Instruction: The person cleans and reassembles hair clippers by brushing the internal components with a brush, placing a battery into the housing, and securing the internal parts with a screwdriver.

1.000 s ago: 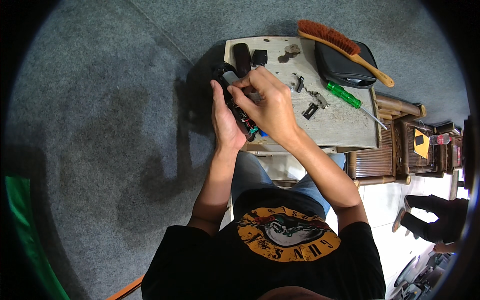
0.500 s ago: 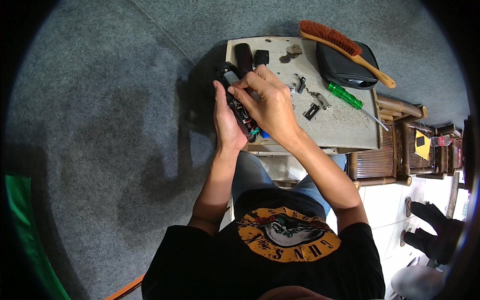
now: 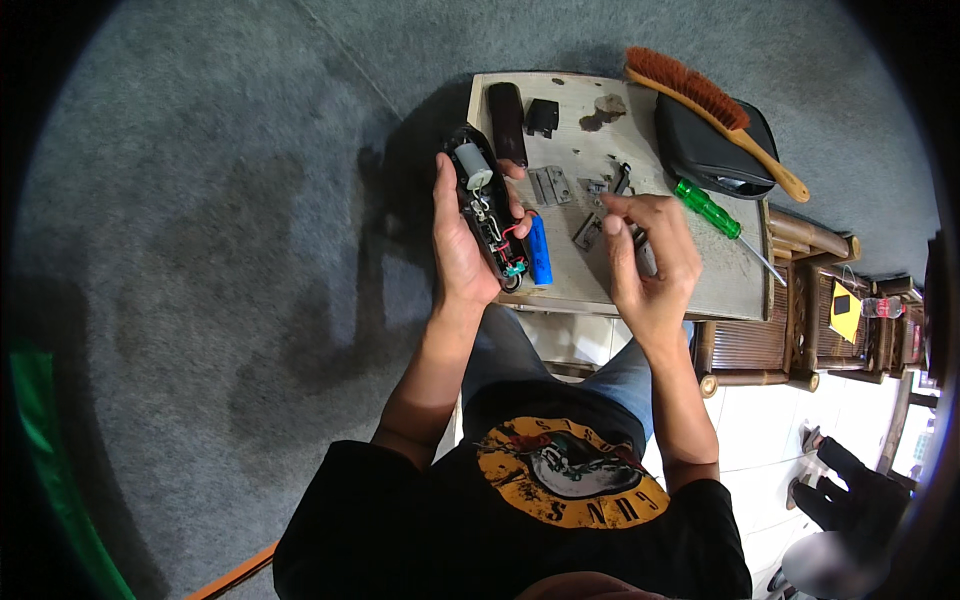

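Observation:
My left hand (image 3: pixel 466 252) is wrapped round an opened black hair clipper body (image 3: pixel 482 212), held tilted above the table's left side. Inside it show a grey motor (image 3: pixel 473 166), red and pale wires, and a green part at the lower end. A blue cylindrical battery (image 3: pixel 540 250) hangs beside the clipper on a red wire. Over the table, my right hand (image 3: pixel 655 262) has thumb and forefinger brought together in a pinch; whatever lies between the tips is too small to make out. Beneath and beside it lie small metal and black parts (image 3: pixel 588 232), partly hidden. A grey clipper blade (image 3: pixel 550 186) lies between the hands.
On the wooden table (image 3: pixel 715 275) are a dark housing cover (image 3: pixel 507 122), a small black cap (image 3: pixel 543 117) and a green-handled screwdriver (image 3: pixel 708 208). A wooden-handled brush (image 3: pixel 700 100) rests on a black case (image 3: pixel 690 160). Bamboo furniture (image 3: pixel 748 345) stands at the right; a person's legs (image 3: pixel 840 480) show beyond.
My right hand has left the clipper's motor end and moved right, over the small parts. The clipper's inside, the battery and the blade now show. My left hand keeps its hold.

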### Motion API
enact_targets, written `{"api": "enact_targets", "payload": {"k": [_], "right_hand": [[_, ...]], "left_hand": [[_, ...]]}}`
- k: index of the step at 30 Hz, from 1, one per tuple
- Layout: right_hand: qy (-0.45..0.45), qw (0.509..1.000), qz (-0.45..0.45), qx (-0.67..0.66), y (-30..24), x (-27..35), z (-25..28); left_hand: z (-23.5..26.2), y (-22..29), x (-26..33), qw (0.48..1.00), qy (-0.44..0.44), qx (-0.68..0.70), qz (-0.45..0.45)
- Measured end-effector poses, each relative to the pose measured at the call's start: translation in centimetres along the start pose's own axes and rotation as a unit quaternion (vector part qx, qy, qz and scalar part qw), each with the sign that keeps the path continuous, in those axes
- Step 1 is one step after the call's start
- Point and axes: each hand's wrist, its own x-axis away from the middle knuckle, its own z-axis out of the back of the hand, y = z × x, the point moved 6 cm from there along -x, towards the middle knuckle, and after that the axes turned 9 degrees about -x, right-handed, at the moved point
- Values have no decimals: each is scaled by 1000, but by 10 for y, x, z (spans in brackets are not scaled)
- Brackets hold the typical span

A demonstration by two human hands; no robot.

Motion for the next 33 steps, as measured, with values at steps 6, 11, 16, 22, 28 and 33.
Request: {"api": "enact_targets", "payload": {"k": [6, 11, 16, 22, 28, 33], "right_hand": [[-178, 983, 26, -29, -4, 0, -18], [-269, 962, 14, 36, -4, 6, -30], [-294, 953, -7, 70, 0, 9, -29], [-284, 957, -19, 54, 5, 11, -31], [-279, 958, -19, 69, 5, 11, -31], [-283, 954, -1, 96, 3, 12, -32]], "left_hand": [[0, 7, 2, 996, 47, -71, -10], [5, 2, 2, 995, 55, -79, -6], [1, 5, 2, 995, 61, -79, -14], [-1, 4, 2, 995, 55, -87, -11], [-2, 4, 1, 997, 55, -58, -3], [-2, 4, 1, 997, 53, -65, -1]]}}
